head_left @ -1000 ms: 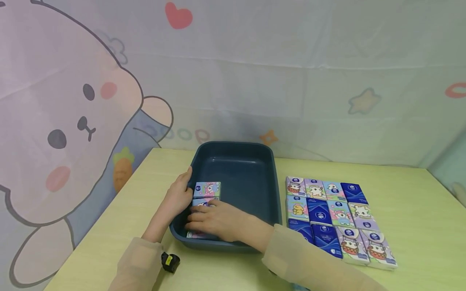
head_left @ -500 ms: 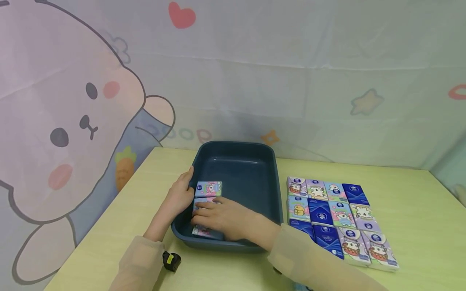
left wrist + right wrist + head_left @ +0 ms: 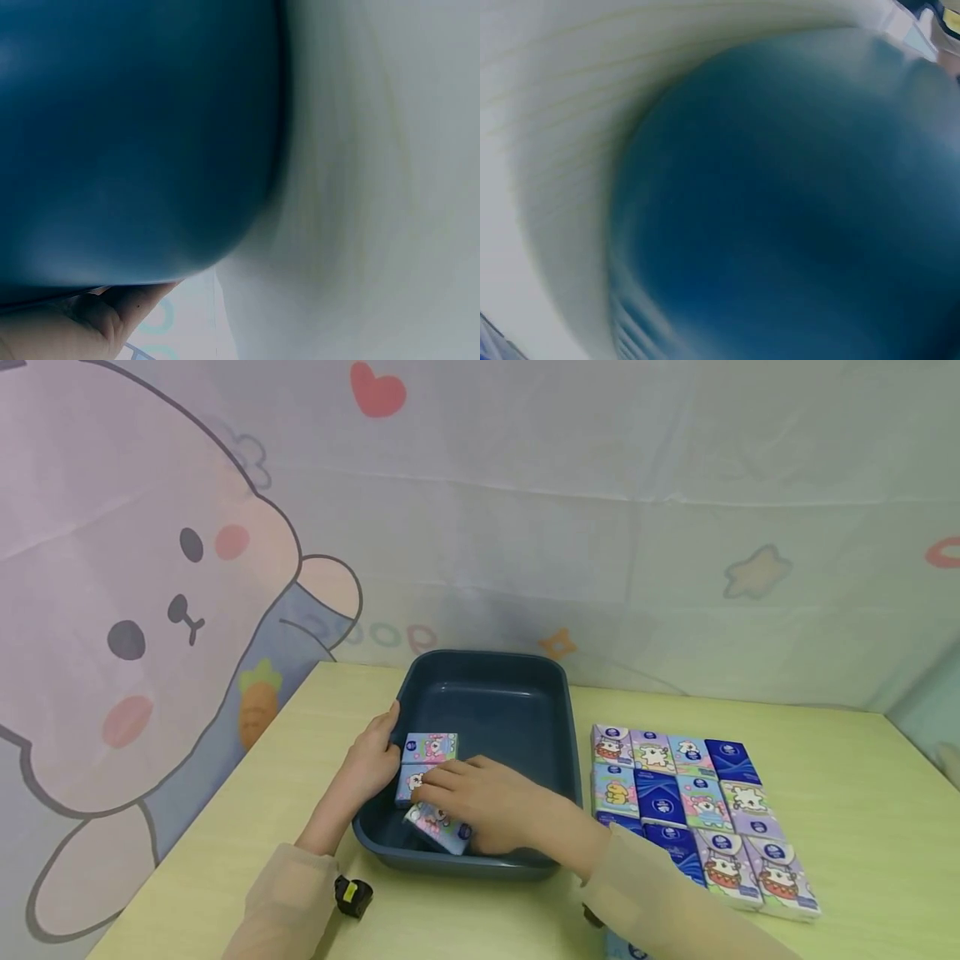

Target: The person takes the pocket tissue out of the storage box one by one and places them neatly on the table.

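Observation:
A dark blue plastic tray stands on the table, and its wall fills much of both wrist views. My left hand grips the tray's left rim; part of that hand shows low in the left wrist view. Inside, along the left wall, lie two pocket tissue packs, a far one and a nearer one. My right hand holds a third tissue pack at the tray's near end. That pack is turned askew; the thumb is hidden.
To the right of the tray, several tissue packs lie in tight rows, some blue, some with cartoon prints. Another pack shows partly beneath the right sleeve. A small black item sits by the left wrist. A printed cloth hangs behind the table.
My right hand has drawn back to the right from the left wall. The nearest tissue pack has shifted right and twisted out of line. The left hand stays on the rim.

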The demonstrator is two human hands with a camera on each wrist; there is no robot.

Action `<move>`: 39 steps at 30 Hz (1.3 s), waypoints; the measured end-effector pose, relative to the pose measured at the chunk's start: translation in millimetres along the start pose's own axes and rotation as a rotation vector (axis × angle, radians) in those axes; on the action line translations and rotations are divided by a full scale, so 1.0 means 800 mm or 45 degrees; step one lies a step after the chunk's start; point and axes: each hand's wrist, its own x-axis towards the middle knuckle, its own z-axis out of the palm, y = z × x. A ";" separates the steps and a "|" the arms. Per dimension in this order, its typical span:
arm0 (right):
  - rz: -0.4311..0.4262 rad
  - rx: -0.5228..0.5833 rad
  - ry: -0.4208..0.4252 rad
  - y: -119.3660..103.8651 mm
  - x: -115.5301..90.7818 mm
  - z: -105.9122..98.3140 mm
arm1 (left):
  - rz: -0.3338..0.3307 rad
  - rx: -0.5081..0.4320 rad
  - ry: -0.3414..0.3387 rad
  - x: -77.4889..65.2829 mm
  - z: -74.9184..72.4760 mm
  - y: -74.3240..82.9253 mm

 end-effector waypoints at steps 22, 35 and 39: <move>0.348 0.324 0.192 0.014 -0.083 -0.027 | -0.004 0.007 0.000 0.003 0.003 0.000; 0.485 0.257 0.304 0.008 -0.136 -0.027 | -0.015 -0.001 -0.005 0.003 0.004 -0.001; 0.529 0.273 0.307 0.005 -0.150 -0.027 | -0.017 -0.004 0.000 0.002 0.002 0.000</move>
